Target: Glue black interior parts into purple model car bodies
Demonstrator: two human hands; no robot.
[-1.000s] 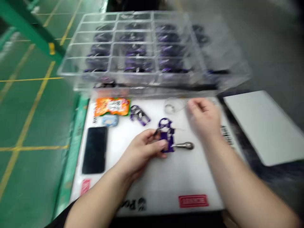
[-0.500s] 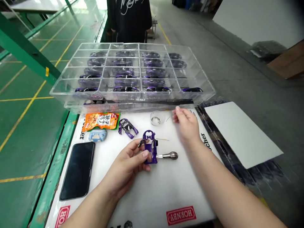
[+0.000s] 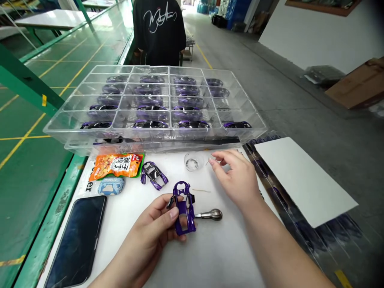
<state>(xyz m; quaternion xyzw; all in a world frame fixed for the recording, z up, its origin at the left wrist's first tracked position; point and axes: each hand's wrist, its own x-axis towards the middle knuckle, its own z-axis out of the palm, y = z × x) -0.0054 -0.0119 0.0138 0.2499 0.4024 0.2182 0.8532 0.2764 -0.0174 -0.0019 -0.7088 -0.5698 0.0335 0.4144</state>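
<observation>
My left hand (image 3: 157,226) grips a purple toy car body shell (image 3: 182,206), thumb on its side and fingers beneath. A small black part juts from the shell's left side. To the right, my right hand (image 3: 238,178) pinches a thin stick (image 3: 207,162) between thumb and index finger, beside a small clear dish (image 3: 192,164) with tiny silvery pieces in it. A second thin stick (image 3: 201,191) lies on the white table surface between my hands. Just right of the shell lies a metal tool with a rounded handle (image 3: 215,215). Another purple car body (image 3: 154,176) rests farther back.
A clear compartment tray (image 3: 165,132) of purple cars spans the back. At left are an orange snack packet (image 3: 115,166), a blue case (image 3: 111,186) and a phone (image 3: 78,240). A white board (image 3: 306,180) lies at right. A person in black (image 3: 160,36) is beyond the tray.
My right hand has lowered its fingertips onto the thin stick by the dish and now pinches it. My left hand keeps the shell. The whole view has tilted up somewhat.
</observation>
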